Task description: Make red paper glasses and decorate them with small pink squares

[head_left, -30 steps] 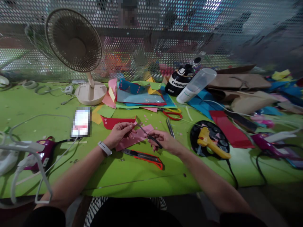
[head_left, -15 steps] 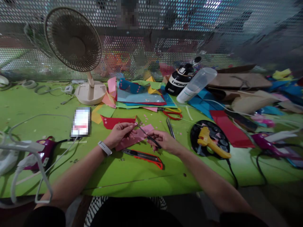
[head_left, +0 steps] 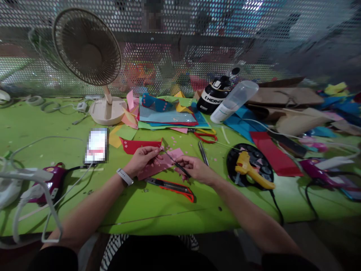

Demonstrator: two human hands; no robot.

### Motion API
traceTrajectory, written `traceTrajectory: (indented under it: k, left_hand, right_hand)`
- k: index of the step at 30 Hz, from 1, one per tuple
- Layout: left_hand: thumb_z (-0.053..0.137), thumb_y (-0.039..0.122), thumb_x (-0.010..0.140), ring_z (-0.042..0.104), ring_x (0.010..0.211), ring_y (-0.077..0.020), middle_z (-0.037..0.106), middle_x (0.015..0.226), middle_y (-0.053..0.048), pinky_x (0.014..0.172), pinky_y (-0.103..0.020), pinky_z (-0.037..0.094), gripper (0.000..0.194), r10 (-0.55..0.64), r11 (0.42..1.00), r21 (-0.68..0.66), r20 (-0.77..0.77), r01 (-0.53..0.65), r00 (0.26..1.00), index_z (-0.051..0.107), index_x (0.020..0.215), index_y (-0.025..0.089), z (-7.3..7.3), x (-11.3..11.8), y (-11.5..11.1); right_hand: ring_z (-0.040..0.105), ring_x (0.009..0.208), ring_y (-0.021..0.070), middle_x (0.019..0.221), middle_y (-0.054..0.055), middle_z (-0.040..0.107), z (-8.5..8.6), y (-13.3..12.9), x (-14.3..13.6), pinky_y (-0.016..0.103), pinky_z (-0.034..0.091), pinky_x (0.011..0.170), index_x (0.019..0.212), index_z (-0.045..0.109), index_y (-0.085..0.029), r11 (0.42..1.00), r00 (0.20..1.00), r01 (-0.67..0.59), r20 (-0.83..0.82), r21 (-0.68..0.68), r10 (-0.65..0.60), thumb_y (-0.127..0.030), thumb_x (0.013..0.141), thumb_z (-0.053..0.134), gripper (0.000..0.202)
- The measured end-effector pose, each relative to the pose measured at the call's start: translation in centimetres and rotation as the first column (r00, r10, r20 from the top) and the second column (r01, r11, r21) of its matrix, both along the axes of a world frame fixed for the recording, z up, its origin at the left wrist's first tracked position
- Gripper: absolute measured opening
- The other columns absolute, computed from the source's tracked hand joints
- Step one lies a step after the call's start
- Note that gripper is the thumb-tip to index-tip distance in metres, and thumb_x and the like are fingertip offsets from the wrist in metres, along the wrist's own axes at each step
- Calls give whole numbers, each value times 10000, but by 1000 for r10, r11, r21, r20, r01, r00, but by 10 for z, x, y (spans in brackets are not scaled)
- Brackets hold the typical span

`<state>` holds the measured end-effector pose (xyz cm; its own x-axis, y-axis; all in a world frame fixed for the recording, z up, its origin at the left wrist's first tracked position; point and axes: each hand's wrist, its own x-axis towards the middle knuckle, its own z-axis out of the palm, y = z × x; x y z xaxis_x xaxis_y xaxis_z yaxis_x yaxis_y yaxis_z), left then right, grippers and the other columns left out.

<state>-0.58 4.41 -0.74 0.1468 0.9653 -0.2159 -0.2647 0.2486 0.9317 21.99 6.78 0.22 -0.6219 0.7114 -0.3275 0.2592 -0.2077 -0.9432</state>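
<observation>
My left hand, a pale band at its wrist, pinches with thumb and index finger over a pink paper sheet. A tiny piece of pink paper seems to be at its fingertips, too small to make out well. My right hand is closed around a slim dark pointed tool. Its tip meets the left fingertips; whether it is tweezers or a craft knife I cannot tell. Behind the left hand stands a folded red paper strip with small pink squares on it. An orange utility knife lies in front.
A yellow glue gun rests on a black round tray at right. Scissors and a metal cutter lie behind my right hand. Farther back are stacked paper, a fan, bottles and a lit phone.
My right hand and the slim tool have shifted very slightly, the tip still at the left fingertips. The left hand keeps its pinch in the same place.
</observation>
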Motion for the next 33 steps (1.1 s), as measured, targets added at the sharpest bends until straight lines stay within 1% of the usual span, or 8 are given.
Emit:
traceTrajectory:
  k: [5, 10, 17, 23, 27, 30, 33]
  left_hand:
    - [750, 449, 738, 544, 479, -50, 695, 691, -20, 446, -156, 386, 373, 17, 1000, 9, -22, -17, 1000, 677, 891, 116, 2, 0, -1]
    - [744, 458, 743, 537, 487, -53, 683, 680, -14, 449, -164, 370, 364, 13, 1000, 27, -74, -11, 997, 686, 872, 123, 0, -2, 0]
    - [749, 457, 737, 546, 494, -54, 694, 704, -12, 456, -170, 368, 357, 11, 1000, 28, -60, -9, 998, 684, 861, 129, -2, -2, 1]
    - [739, 454, 751, 520, 469, -43, 678, 661, -1, 458, -165, 377, 346, 20, 999, 32, -61, -18, 998, 678, 843, 126, 1, -1, 0]
    - [753, 442, 740, 542, 486, -43, 686, 701, -4, 455, -158, 392, 347, 52, 998, 31, 3, -52, 999, 669, 846, 122, 4, 0, -1]
    - [764, 430, 731, 551, 480, -41, 684, 695, -2, 440, -150, 392, 352, 52, 998, 19, 35, -52, 998, 668, 857, 116, 4, 1, -1]
    - [776, 424, 716, 559, 478, -42, 692, 699, -9, 441, -148, 402, 365, 43, 999, 8, 37, -43, 998, 672, 867, 108, 4, 1, 0]
  right_hand:
    - [594, 510, 78, 713, -32, 625, 2, 0, -1, 234, 522, 495, 945, 601, -158, 1000, 1000, 15, -3, 6, -15, -527, 602, 807, 545]
    - [582, 495, 77, 718, -24, 629, 5, 1, 0, 235, 513, 479, 930, 600, -162, 999, 999, 52, -10, 13, -51, -529, 605, 805, 531]
    - [606, 509, 87, 727, -12, 648, 4, 1, 2, 230, 508, 489, 951, 601, -156, 999, 999, 47, 15, 25, -48, -509, 628, 798, 517]
    - [594, 480, 86, 682, -27, 632, 5, 2, 2, 213, 468, 443, 924, 597, -158, 994, 994, 107, -2, 16, -107, -515, 608, 808, 522]
    - [587, 483, 77, 687, -27, 632, 6, 2, 4, 214, 484, 470, 942, 597, -153, 997, 997, 77, 3, -3, -77, -519, 622, 800, 526]
    - [600, 514, 81, 697, -26, 631, 7, 1, 4, 224, 509, 505, 944, 598, -155, 999, 999, 29, 26, -14, -29, -511, 630, 798, 516]
    - [597, 519, 78, 677, -36, 619, 8, 0, 3, 222, 513, 515, 952, 595, -154, 1000, 999, 14, 30, -17, -14, -520, 624, 798, 532]
